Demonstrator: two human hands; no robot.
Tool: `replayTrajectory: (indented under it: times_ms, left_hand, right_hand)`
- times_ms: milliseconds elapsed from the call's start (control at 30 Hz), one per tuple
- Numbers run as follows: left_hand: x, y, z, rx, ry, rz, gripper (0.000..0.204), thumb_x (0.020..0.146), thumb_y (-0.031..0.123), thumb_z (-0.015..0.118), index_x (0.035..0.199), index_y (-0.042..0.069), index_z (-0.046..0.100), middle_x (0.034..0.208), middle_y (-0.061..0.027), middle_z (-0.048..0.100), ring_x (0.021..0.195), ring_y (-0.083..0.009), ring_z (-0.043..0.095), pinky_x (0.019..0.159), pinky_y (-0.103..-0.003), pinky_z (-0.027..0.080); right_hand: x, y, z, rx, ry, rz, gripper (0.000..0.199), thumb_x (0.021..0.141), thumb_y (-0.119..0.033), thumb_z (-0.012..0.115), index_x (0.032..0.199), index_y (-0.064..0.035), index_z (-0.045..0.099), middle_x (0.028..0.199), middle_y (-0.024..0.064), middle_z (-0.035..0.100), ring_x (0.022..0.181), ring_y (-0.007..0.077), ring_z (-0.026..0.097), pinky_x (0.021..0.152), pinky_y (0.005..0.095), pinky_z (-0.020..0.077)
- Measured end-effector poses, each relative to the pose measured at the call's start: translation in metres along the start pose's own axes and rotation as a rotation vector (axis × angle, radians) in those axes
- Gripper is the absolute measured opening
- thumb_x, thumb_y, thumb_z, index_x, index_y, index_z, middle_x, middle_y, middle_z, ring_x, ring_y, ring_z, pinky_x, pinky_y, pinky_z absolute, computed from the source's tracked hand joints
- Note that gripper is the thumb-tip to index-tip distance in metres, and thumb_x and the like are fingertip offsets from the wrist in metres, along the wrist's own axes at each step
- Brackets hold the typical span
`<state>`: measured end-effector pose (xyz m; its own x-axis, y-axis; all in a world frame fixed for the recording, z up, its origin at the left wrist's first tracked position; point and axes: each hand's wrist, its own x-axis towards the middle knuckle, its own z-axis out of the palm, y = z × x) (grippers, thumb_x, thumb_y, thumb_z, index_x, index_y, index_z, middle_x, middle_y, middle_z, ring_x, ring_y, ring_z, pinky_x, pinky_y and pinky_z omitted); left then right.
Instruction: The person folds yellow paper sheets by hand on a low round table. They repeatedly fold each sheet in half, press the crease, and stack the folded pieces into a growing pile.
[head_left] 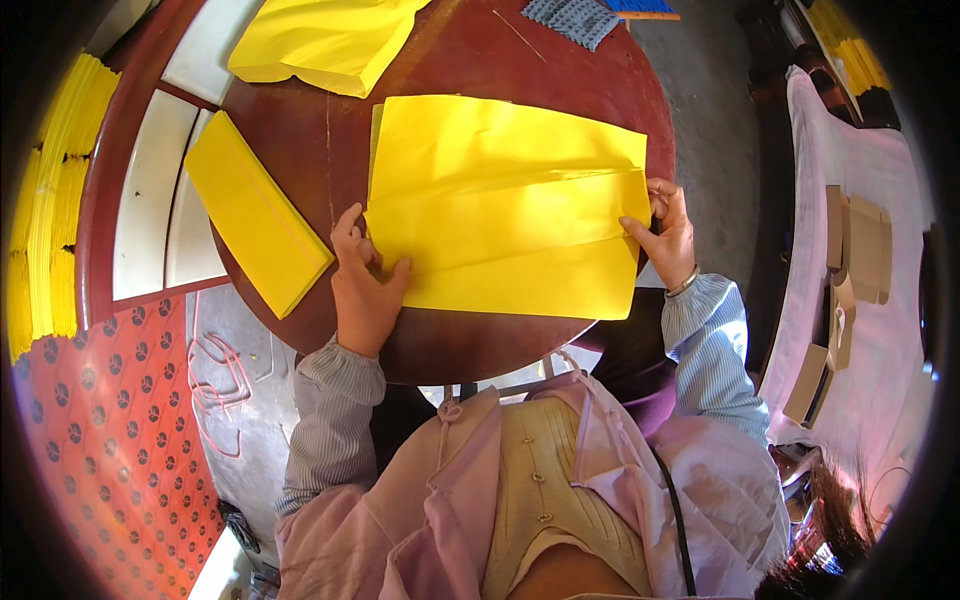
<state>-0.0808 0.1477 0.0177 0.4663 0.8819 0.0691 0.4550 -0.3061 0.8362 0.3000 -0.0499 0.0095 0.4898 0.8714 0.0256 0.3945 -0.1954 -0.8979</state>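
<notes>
A large yellow paper sheet (505,200), creased with folds, lies on a round dark-red table (450,60). My left hand (362,285) presses on the sheet's left edge, fingers spread over the paper's corner. At the table's right rim my right hand (668,232) pinches the sheet's right edge between thumb and fingers. A bracelet shows on the right wrist.
A folded yellow stack (255,212) lies at the table's left edge. Another yellow pile (320,42) sits at the back. A grey studded mat (572,18) is at the far rim. Yellow bundles (45,200) stand far left, a red patterned mat (110,430) below.
</notes>
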Motion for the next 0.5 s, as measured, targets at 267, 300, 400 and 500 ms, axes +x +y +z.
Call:
replayTrajectory:
  times_ms: [267,300,400,500]
  left_hand:
    - [-0.004,0.007,0.002,0.052,0.061,0.09,0.086,0.088,-0.003,0.075,0.161,0.005,0.03,0.082,-0.0084,0.049,0.073,-0.0215,0.057,0.105,-0.038,0.055]
    - [-0.004,0.006,0.001,0.078,0.058,0.089,0.086,0.088,-0.002,0.076,0.161,0.005,0.03,0.084,-0.0093,0.053,0.076,-0.0228,0.061,0.108,-0.04,0.054]
    - [-0.003,0.005,0.0,0.041,0.024,0.037,0.089,0.088,0.0,0.078,0.161,0.005,0.028,0.095,-0.0128,0.066,0.09,-0.0273,0.07,0.117,-0.043,0.049]
    - [-0.003,0.002,-0.002,-0.07,-0.034,0.003,0.09,0.086,0.003,0.082,0.16,0.004,0.03,0.118,-0.0183,0.071,0.11,-0.0327,0.073,0.119,-0.044,0.047]
  right_hand:
    - [-0.001,0.002,0.004,-0.059,0.029,-0.052,0.063,0.093,-0.005,0.08,0.147,-0.009,0.047,0.109,0.0121,0.077,0.103,0.0222,0.077,0.098,0.0346,0.0596]
    - [-0.001,0.004,0.004,0.01,0.018,-0.039,0.063,0.093,-0.005,0.08,0.147,-0.0088,0.048,0.108,0.0114,0.077,0.103,0.0215,0.077,0.099,0.0342,0.0592]
    - [-0.002,0.007,0.003,0.058,0.022,-0.009,0.062,0.093,-0.004,0.079,0.147,-0.0088,0.049,0.108,0.0101,0.076,0.105,0.021,0.076,0.103,0.0345,0.0574]
    - [-0.003,0.008,0.002,0.028,0.025,-0.011,0.062,0.094,-0.005,0.078,0.148,-0.009,0.049,0.115,0.0113,0.076,0.111,0.0227,0.075,0.107,0.036,0.0557]
